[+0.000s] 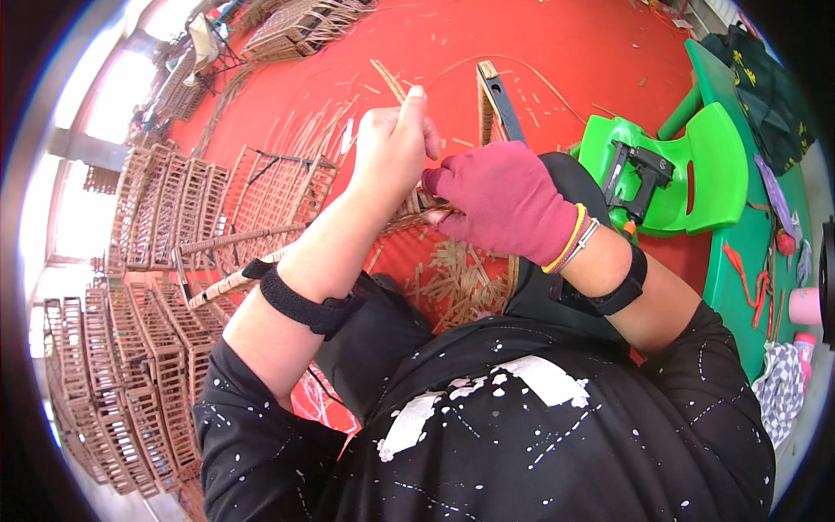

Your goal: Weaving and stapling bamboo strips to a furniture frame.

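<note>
Red floor (539, 35) under everything, brown offcuts scattered on it. Left side, near and far: ranks of stacked wicker frames (139, 209). Right side: green table (739, 335); against it, a green chair (729, 165).

Work in hand: brown wicker piece (412, 206), just beyond the lap, between and under the hands. A wrapped bar (248, 237) lies to its left and a wrapped post (484, 109) just beyond the right hand; whether all three join cannot be told, the forearm and hands hiding the links.

Nail gun (645, 170) lies on the chair seat, touched by neither hand.

Right hand (504, 196): maroon glove, fingers curled, bare tips apparently pinching the wicker. Left hand (389, 143): bare, fingers folded, thumb raised, just beside the glove; contents of its grip, if any, cannot be told. Narrow strip (387, 78) shows beyond the left thumb; held or merely behind, unclear.

Offcut pile (461, 283) on the floor between the legs.

Risks (judged): weave could slacken if the right pinch slips, glove cloth perhaps sliding on smooth strands. A strip edge drawn fast could cut the bare left fingers. Nail gun could slide off if the chair is knocked by the right knee or elbow.
</note>
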A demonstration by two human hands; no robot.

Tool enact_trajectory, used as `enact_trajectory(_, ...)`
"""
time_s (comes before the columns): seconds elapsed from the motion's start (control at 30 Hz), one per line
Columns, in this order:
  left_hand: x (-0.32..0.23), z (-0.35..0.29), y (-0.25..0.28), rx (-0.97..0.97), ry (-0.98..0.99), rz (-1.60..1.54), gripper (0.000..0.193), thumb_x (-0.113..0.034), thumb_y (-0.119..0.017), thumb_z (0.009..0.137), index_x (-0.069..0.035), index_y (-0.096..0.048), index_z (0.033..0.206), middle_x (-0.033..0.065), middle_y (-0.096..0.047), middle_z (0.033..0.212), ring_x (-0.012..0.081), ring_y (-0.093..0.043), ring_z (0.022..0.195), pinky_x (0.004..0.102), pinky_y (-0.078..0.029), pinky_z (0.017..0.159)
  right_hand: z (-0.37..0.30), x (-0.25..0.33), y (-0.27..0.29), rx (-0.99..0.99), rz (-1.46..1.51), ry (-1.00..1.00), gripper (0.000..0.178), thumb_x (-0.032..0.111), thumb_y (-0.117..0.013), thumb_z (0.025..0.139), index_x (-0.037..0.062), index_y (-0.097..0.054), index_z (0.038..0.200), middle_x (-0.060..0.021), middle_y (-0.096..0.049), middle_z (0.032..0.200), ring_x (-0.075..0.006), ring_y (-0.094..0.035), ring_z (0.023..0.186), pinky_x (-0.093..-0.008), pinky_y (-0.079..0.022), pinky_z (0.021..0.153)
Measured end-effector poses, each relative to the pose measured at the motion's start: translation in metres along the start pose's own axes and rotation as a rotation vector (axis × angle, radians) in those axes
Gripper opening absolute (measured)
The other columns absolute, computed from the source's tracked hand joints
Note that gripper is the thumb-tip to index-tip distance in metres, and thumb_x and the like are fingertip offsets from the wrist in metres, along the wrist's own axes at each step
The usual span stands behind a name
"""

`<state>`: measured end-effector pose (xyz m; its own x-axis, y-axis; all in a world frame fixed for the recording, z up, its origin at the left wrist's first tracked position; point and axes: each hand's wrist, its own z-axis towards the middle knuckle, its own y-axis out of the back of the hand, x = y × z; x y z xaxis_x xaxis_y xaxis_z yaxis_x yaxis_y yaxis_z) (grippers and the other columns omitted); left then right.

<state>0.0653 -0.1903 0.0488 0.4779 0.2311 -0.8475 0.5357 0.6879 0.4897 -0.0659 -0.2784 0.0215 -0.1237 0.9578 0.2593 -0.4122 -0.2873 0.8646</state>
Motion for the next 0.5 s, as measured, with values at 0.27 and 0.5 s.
enact_trajectory(0.27,-0.013,-0.012,-0.002,-0.050,0.191,-0.339,0.052,-0.032,-0.045,0.100,-0.006,-0.052,0.056,0.0028,-0.043,0.047,0.0124,-0.037,0.043,0.0308,-0.032,0.046,0.000,0.000,0.002,0.020,0.006,-0.010,0.030,0.043,-0.070,0.080,0.0134,-0.067,0.084,-0.0075,-0.067,0.077,-0.0286,-0.068,0.075,-0.0424,-0.051,0.063)
enact_trajectory(0.5,-0.028,-0.020,0.001,-0.145,0.513,-0.867,0.045,-0.026,-0.040,0.101,-0.010,-0.043,0.059,-0.0010,-0.026,0.049,0.0136,-0.026,0.043,0.0316,-0.028,0.050,-0.001,-0.001,-0.002,0.000,0.032,-0.027,0.029,0.043,-0.070,0.079,0.0138,-0.068,0.079,-0.0076,-0.065,0.070,-0.0300,-0.067,0.071,-0.0420,-0.051,0.062)
